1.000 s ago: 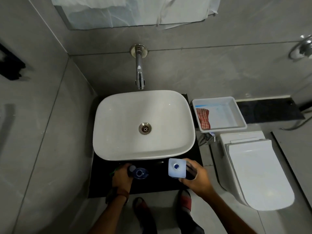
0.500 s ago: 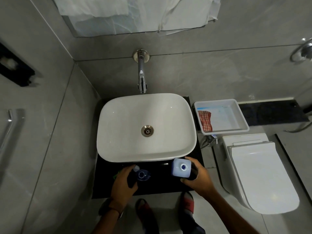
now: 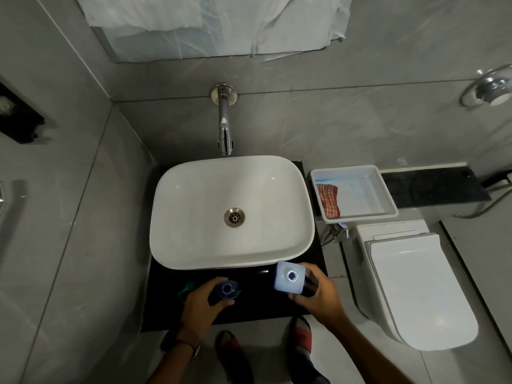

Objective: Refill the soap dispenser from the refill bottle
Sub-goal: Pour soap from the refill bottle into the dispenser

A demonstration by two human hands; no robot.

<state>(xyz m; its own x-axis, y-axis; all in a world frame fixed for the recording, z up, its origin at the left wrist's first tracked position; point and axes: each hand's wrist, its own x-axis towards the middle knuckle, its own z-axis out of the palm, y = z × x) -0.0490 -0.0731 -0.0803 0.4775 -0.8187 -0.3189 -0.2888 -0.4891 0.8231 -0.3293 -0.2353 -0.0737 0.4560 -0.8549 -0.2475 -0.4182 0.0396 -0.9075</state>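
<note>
Soap dispenser, a dark blue rounded bottle with an open round mouth, stands upright on the black glossy table just in front of the basin, and the left hand is wrapped around its near side, fingers curled on the body. Beside it to the right, apart from it, the refill bottle, a pale blue squarish plastic container with a small blue-ringed opening on top, also stands upright on the table; the right hand grips it from the right and near side, thumb at its front lower corner. A dark shape sits between this bottle and the right palm, too shadowed to identify. A small green item pokes out left of the left hand. Beyond both bottles lies the white rounded-rectangle ceramic basin with a metal drain at its centre. Right of the basin, a white rectangular plastic tray holds a red checked cloth, and nearer to the right is a white toilet with its lid closed. Farthest, a chrome wall spout projects from the grey tiled wall above the basin.
</note>
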